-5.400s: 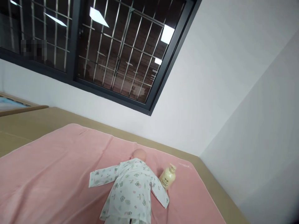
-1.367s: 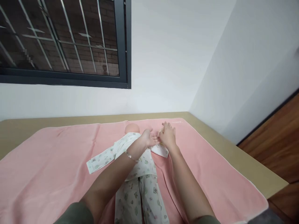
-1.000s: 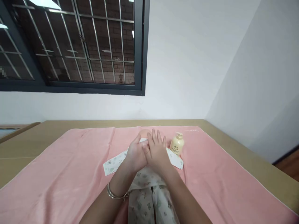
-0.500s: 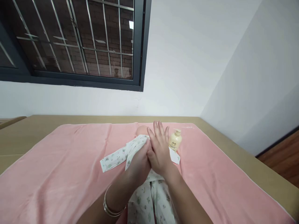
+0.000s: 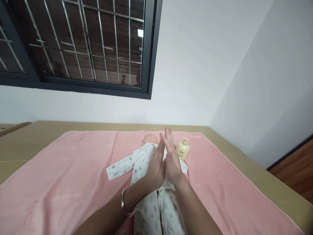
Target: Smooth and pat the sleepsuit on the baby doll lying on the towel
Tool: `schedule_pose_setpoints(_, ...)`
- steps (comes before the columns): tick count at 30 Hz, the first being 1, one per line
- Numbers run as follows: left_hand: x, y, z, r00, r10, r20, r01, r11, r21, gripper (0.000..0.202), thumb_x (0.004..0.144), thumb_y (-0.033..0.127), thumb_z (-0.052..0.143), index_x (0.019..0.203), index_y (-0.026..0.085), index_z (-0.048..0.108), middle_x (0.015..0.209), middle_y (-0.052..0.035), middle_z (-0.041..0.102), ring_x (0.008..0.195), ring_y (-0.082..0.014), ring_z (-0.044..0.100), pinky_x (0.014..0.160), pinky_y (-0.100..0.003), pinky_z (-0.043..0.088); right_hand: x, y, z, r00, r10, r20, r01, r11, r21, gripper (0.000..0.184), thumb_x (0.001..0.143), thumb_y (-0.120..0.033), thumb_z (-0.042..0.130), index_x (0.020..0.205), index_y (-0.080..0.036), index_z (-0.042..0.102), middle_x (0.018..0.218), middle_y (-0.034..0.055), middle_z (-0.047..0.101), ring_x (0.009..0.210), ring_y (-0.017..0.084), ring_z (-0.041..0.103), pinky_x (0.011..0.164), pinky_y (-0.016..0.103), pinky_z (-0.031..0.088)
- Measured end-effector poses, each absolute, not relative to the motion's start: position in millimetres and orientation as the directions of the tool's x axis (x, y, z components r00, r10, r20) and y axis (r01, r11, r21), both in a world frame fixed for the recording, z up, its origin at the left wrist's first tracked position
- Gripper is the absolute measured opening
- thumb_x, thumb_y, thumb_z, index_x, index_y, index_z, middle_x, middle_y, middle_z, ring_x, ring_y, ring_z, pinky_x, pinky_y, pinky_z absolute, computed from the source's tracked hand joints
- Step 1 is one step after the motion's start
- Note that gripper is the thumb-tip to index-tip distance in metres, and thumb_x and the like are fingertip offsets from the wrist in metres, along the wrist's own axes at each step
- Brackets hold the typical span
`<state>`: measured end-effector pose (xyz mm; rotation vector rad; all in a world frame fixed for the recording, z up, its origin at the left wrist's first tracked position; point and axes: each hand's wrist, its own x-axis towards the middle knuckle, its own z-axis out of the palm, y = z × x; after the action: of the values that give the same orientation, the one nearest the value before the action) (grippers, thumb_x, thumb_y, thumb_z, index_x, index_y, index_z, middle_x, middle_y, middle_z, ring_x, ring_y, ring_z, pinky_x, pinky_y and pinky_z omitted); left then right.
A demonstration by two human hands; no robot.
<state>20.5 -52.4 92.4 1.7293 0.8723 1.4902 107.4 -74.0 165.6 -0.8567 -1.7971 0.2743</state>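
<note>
My left hand (image 5: 156, 170) and my right hand (image 5: 172, 163) are pressed palm to palm, fingers stretched out and pointing away from me. A silver bangle (image 5: 124, 204) circles my left wrist. Beneath both hands lies a baby doll (image 5: 139, 168) on its back, dressed in a white long-sleeved top and trousers with a small green print. Its round head (image 5: 150, 139) shows at the far end, while my hands and forearms cover part of its chest and one sleeve. Just beyond my right hand stands a pale yellow pump bottle (image 5: 183, 149). Neither hand touches the bottle.
A pink blanket (image 5: 78, 173) with a white edge and some creases spreads under the doll and bottle. It covers much of a tan table surface (image 5: 246, 160). White walls (image 5: 207, 65) rise behind and to the right, with a dark-framed barred window (image 5: 149, 49) at upper left.
My hands have shifted from a crossed clasp, left fingers curled against the right palm, to flat palms aligned together. The camera view has tilted slightly. The doll and bottle stay in place.
</note>
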Motion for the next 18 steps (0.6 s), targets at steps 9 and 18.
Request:
schedule_pose_setpoints(9, 9.2, 7.4, 15.0, -0.212, 0.864, 0.457, 0.351, -0.369, 0.861, 0.053, 0.099, 0.041, 0.026, 0.146, 0.017, 0.031, 0.150, -0.0154, 0.041, 0.141, -0.0238, 0.035, 0.119, -0.049, 0.023, 124.2, 24.7, 73.5, -0.472, 0.823, 0.316, 0.669, 0.567, -0.480, 0.041, 0.097, -0.035, 0.038, 0.129, -0.021, 0.061, 0.144, 0.0081, 0.049, 0.139, 0.021, 0.036, 0.118, 0.045, 0.019)
schedule_pose_setpoints(18, 9.6, -1.2, 10.7, -0.242, 0.797, 0.554, 0.292, -0.485, 0.824, 0.053, 0.100, 0.043, 0.024, 0.147, 0.020, 0.029, 0.153, -0.0118, 0.036, 0.143, -0.0220, 0.030, 0.121, -0.046, 0.020, 118.4, 8.1, 67.4, -0.462, 0.860, 0.218, 0.837, 0.504, -0.214, 0.051, 0.099, -0.033, 0.034, 0.146, -0.016, 0.041, 0.155, 0.0113, 0.031, 0.146, 0.027, 0.018, 0.118, 0.047, 0.012)
